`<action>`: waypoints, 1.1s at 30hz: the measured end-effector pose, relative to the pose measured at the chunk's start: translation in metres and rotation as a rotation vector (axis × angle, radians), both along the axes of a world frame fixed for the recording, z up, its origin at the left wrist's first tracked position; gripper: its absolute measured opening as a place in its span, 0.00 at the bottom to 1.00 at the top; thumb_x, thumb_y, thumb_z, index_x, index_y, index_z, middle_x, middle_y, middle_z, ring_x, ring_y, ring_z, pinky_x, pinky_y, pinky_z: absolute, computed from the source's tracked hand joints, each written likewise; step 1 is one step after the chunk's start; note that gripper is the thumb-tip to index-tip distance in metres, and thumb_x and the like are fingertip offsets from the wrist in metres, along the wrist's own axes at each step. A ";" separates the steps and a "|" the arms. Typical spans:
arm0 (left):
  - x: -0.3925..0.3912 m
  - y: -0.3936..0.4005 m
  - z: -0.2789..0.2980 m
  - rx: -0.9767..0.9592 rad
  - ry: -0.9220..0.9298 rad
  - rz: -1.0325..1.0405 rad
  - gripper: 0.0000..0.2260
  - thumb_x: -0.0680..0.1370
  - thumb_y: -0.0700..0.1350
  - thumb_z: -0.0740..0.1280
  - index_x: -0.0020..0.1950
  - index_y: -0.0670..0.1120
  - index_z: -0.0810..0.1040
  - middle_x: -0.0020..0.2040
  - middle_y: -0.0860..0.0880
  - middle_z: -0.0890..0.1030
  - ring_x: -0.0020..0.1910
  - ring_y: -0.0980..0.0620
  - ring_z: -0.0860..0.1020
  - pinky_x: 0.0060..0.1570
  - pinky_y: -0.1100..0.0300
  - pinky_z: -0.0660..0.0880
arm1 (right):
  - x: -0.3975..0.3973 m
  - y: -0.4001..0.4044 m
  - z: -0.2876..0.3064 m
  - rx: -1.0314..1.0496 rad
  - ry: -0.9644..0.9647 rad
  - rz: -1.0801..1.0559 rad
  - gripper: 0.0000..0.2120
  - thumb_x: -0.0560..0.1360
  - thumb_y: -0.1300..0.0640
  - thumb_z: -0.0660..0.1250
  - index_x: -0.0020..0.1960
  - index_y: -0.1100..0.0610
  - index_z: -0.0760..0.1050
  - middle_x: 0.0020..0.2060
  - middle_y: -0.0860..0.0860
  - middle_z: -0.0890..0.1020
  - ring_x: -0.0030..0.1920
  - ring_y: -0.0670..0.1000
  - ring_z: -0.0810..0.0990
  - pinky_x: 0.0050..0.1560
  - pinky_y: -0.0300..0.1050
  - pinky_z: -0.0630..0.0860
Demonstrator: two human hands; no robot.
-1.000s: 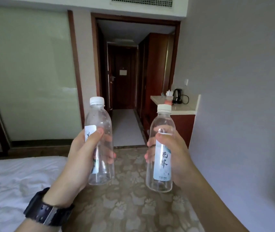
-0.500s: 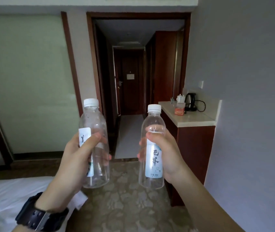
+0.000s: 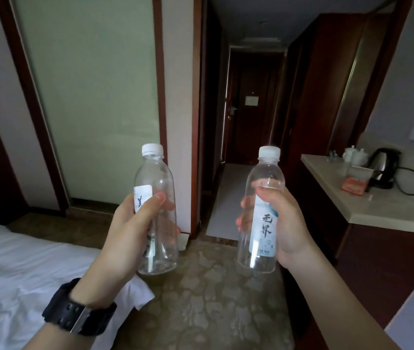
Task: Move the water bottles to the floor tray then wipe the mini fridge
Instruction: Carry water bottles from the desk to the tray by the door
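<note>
Above the patterned carpet (image 3: 208, 294), just off the bed's corner, both hands hold one clear water bottle each, upright, white caps on. Left hand (image 3: 130, 233) is wrapped round the left bottle (image 3: 156, 210), thumb pressed across its white label, fingers curled behind the plastic; black watch (image 3: 79, 313) on that wrist. Right hand (image 3: 280, 223) is clasped round the right bottle (image 3: 261, 213), thumb up near the shoulder, fingertips (image 3: 242, 221) showing past the bottle's left edge, label with dark characters facing the camera. Bottles are apart, not touching, at roughly the same height (both look nearly empty, hard to be sure). Bed (image 3: 16, 271) with white sheets sits left of the left bottle, a white sheet corner hanging below the left wrist. Right of the right bottle stands the counter (image 3: 367, 198), pale top over dark wood front, carrying a black kettle (image 3: 383, 168) with a looped cord, a white teapot (image 3: 354, 155) and a small orange packet (image 3: 354, 184). Beyond the bottles a dim hallway runs to a dark door (image 3: 250, 109). Frosted glass panel (image 3: 87, 92) fills the wall behind the bed. No fridge or floor tray in view.
</note>
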State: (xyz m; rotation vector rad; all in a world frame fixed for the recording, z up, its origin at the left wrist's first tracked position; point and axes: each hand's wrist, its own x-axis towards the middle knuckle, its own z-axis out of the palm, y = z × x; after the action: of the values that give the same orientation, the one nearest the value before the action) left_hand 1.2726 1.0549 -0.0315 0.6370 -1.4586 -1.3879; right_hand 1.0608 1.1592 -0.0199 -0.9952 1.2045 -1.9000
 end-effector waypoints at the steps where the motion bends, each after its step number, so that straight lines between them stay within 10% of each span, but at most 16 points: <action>1: -0.006 -0.024 -0.004 0.008 0.012 0.001 0.15 0.76 0.53 0.68 0.56 0.43 0.77 0.45 0.40 0.82 0.37 0.40 0.83 0.36 0.49 0.79 | -0.008 -0.024 -0.002 0.001 0.007 -0.001 0.15 0.68 0.52 0.68 0.53 0.56 0.74 0.39 0.59 0.80 0.31 0.60 0.79 0.35 0.50 0.78; 24: -0.193 -0.482 -0.027 0.014 -0.066 0.075 0.28 0.66 0.61 0.68 0.61 0.47 0.73 0.50 0.43 0.80 0.38 0.44 0.83 0.37 0.51 0.79 | -0.193 -0.486 -0.029 0.051 -0.061 0.023 0.14 0.69 0.54 0.68 0.53 0.57 0.74 0.38 0.58 0.80 0.31 0.59 0.79 0.34 0.49 0.78; 33: -0.306 -0.631 -0.029 -0.010 -0.112 0.178 0.22 0.68 0.61 0.68 0.57 0.51 0.75 0.49 0.42 0.80 0.48 0.34 0.81 0.48 0.36 0.80 | -0.298 -0.675 -0.048 0.059 -0.112 0.180 0.18 0.68 0.55 0.68 0.56 0.59 0.74 0.40 0.60 0.80 0.31 0.60 0.80 0.35 0.50 0.79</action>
State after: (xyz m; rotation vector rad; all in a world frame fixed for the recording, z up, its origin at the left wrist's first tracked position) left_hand 0.9670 0.4240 -0.0609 0.8290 -1.4576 -1.2232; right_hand 0.7624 0.4840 -0.0682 -0.9211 1.0631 -1.7458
